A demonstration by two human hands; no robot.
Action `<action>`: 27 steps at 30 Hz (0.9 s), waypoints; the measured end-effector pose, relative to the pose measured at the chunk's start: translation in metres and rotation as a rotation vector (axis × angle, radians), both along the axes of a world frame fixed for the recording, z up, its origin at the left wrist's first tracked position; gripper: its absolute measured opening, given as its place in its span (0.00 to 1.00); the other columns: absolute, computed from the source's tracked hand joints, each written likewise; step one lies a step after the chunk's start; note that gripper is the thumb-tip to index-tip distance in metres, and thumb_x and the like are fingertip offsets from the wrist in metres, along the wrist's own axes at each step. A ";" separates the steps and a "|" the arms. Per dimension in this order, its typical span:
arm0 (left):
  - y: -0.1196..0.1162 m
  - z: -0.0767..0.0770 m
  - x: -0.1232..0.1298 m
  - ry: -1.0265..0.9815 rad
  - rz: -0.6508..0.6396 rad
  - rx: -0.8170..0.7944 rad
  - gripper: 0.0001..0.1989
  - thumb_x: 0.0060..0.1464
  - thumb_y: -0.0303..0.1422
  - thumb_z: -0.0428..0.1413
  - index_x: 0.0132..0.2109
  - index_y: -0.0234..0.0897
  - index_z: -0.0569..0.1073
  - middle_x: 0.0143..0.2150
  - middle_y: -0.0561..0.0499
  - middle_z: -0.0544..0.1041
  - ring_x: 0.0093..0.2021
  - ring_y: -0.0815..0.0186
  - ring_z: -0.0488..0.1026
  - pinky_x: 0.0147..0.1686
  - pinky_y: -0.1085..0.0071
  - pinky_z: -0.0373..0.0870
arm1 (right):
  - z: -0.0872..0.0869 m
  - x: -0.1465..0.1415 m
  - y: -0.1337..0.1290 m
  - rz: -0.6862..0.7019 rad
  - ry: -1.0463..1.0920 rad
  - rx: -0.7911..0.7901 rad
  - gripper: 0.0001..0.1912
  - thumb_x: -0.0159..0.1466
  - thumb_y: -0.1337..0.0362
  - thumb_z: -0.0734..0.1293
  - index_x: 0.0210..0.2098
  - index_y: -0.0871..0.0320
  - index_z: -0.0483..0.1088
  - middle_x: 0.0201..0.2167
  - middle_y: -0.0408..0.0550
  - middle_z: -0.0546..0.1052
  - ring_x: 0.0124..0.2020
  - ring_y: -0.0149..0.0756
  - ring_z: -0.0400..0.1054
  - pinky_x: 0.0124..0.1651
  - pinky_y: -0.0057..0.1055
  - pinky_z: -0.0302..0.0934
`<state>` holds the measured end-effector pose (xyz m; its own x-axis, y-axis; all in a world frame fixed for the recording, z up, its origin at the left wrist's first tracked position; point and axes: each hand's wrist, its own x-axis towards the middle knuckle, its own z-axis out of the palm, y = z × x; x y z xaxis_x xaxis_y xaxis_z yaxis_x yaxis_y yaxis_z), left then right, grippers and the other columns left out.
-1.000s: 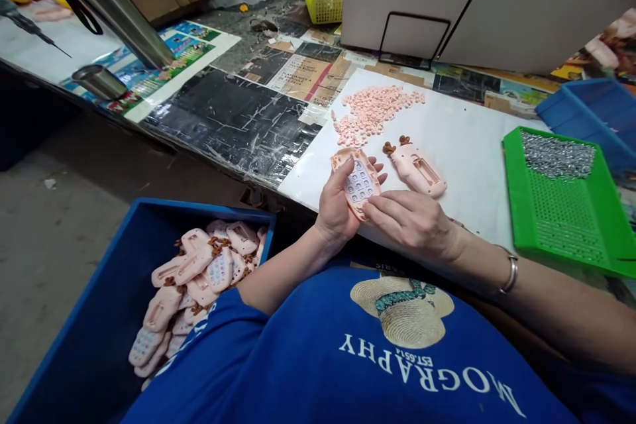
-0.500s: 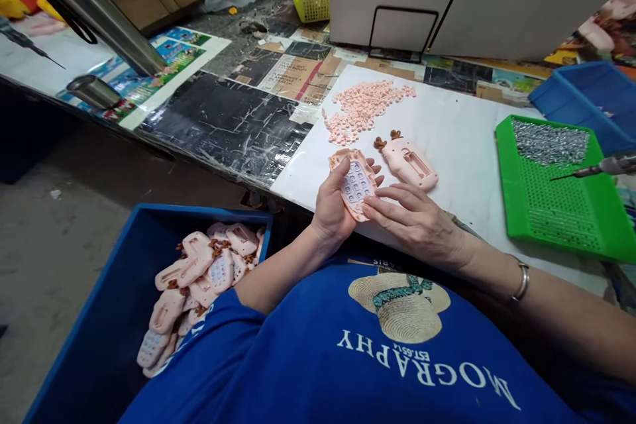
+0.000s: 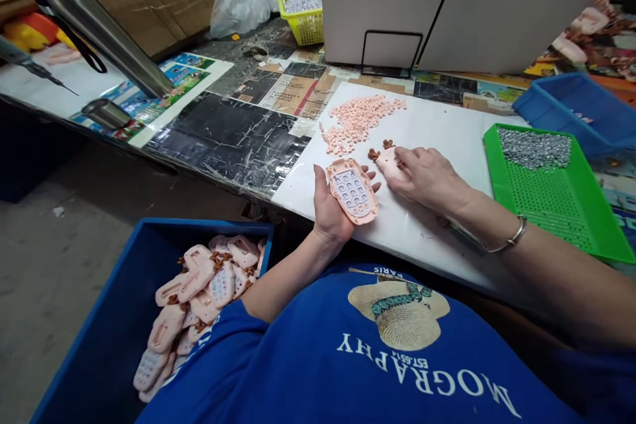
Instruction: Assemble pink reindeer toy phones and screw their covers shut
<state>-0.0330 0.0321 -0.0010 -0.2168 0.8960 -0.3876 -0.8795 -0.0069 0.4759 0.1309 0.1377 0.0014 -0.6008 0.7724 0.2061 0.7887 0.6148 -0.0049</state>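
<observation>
Left fingers (image 3: pixel 322 189) loosely spread — keypad shell (image 3: pixel 354 193) lying across them, right fingers (image 3: pixel 413 159) bent — grasping a brown-topped pink casing (image 3: pixel 386 161)

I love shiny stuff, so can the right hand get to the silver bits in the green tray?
Probably yes: the right hand is on the pink shell, but the green tray is open-topped and nothing seems to block the silver bits.

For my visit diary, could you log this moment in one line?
left hand: open, supporting keypad shell | right hand: touching antlered shell | pink pieces: spread on white sheet
</observation>
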 end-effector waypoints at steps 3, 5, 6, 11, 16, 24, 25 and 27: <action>0.003 -0.005 0.004 -0.008 0.026 0.038 0.34 0.67 0.58 0.40 0.44 0.35 0.79 0.41 0.43 0.82 0.47 0.56 0.81 0.56 0.54 0.74 | 0.016 -0.002 -0.010 0.044 0.207 0.026 0.22 0.66 0.55 0.64 0.55 0.62 0.73 0.39 0.59 0.81 0.39 0.51 0.74 0.43 0.45 0.68; 0.005 -0.005 0.009 -0.032 0.041 0.073 0.33 0.67 0.57 0.41 0.43 0.36 0.79 0.40 0.44 0.82 0.49 0.56 0.80 0.56 0.55 0.74 | 0.027 -0.006 -0.024 0.117 0.350 0.033 0.25 0.69 0.53 0.63 0.59 0.61 0.70 0.45 0.58 0.81 0.42 0.49 0.76 0.43 0.44 0.70; 0.005 -0.003 0.011 -0.046 0.044 0.101 0.32 0.68 0.57 0.41 0.43 0.37 0.79 0.41 0.45 0.82 0.51 0.56 0.80 0.58 0.57 0.73 | 0.030 -0.009 -0.032 0.163 0.402 0.042 0.26 0.70 0.53 0.62 0.61 0.61 0.69 0.48 0.57 0.81 0.44 0.48 0.77 0.44 0.43 0.71; 0.000 0.009 0.023 -0.063 0.029 0.230 0.29 0.69 0.54 0.44 0.47 0.38 0.80 0.49 0.47 0.83 0.63 0.56 0.73 0.64 0.66 0.68 | 0.021 -0.027 -0.065 0.343 0.465 0.168 0.30 0.70 0.52 0.64 0.64 0.65 0.67 0.51 0.60 0.80 0.48 0.48 0.76 0.50 0.42 0.72; -0.007 0.012 0.026 -0.078 0.007 0.223 0.29 0.70 0.52 0.42 0.49 0.37 0.81 0.52 0.46 0.82 0.64 0.59 0.73 0.65 0.68 0.67 | 0.007 -0.031 -0.069 0.364 0.475 0.231 0.28 0.70 0.54 0.65 0.65 0.60 0.66 0.54 0.59 0.77 0.50 0.49 0.74 0.51 0.44 0.72; -0.012 0.005 0.026 -0.042 -0.079 0.223 0.32 0.68 0.57 0.42 0.52 0.37 0.79 0.55 0.42 0.80 0.66 0.56 0.71 0.64 0.64 0.70 | -0.001 -0.027 -0.062 0.475 0.544 0.202 0.32 0.71 0.54 0.65 0.72 0.54 0.58 0.57 0.61 0.73 0.55 0.52 0.70 0.54 0.49 0.72; -0.013 0.005 0.026 -0.027 -0.077 0.230 0.31 0.67 0.57 0.44 0.53 0.38 0.78 0.57 0.43 0.79 0.67 0.57 0.70 0.64 0.64 0.70 | -0.002 -0.026 -0.062 0.487 0.562 0.189 0.33 0.71 0.54 0.65 0.72 0.54 0.57 0.57 0.61 0.72 0.56 0.52 0.70 0.55 0.50 0.72; -0.015 0.004 0.026 0.012 -0.072 0.250 0.30 0.65 0.58 0.46 0.54 0.40 0.78 0.61 0.45 0.77 0.69 0.57 0.67 0.65 0.64 0.69 | -0.006 -0.026 -0.064 0.490 0.591 0.155 0.34 0.71 0.54 0.65 0.74 0.51 0.54 0.59 0.61 0.70 0.57 0.52 0.69 0.56 0.52 0.72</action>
<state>-0.0067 0.0171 0.0026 -0.1521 0.9769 -0.1500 -0.8764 -0.0632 0.4774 0.1049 0.0738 -0.0044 -0.6227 0.3835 0.6820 0.3201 0.9202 -0.2251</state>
